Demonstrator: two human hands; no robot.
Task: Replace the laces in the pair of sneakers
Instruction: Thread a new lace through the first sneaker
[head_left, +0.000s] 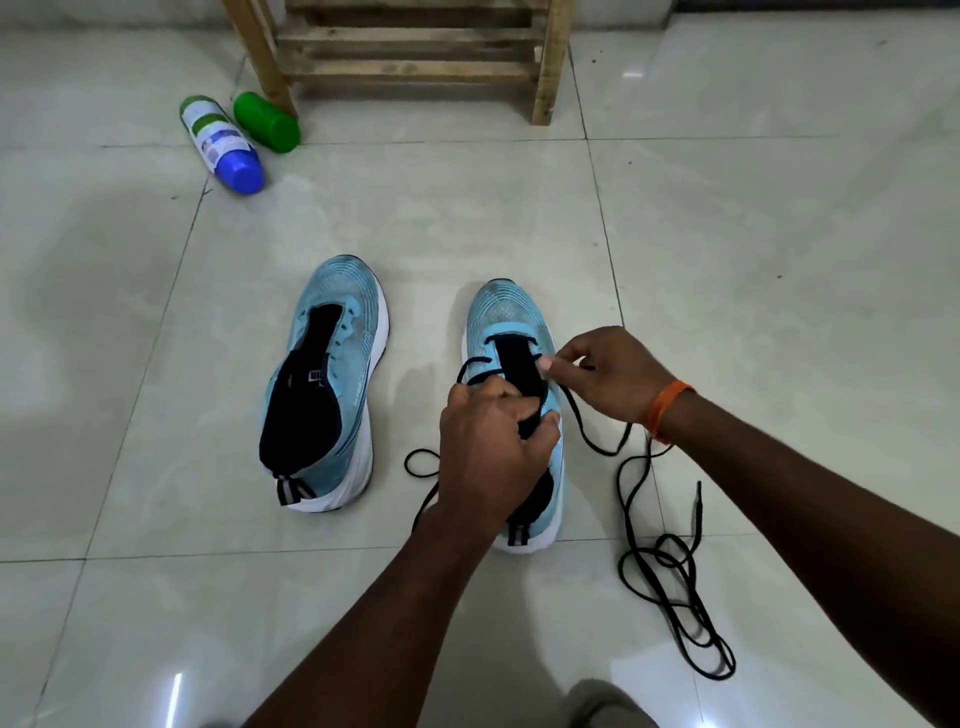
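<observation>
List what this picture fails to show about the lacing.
Head view: upper eyelets of the light-blue mesh sneaker being laced, covered by the left hand.
Head view: end of the thin black lace, hidden inside the right hand pinch.
Head view: print on the white-labelled spray can, too small.

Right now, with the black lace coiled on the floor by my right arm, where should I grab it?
Pinch the stiff tip of the lace, coming straight down from above. It lies straight and clear of the coils, so it should draw out without tightening them.
</observation>
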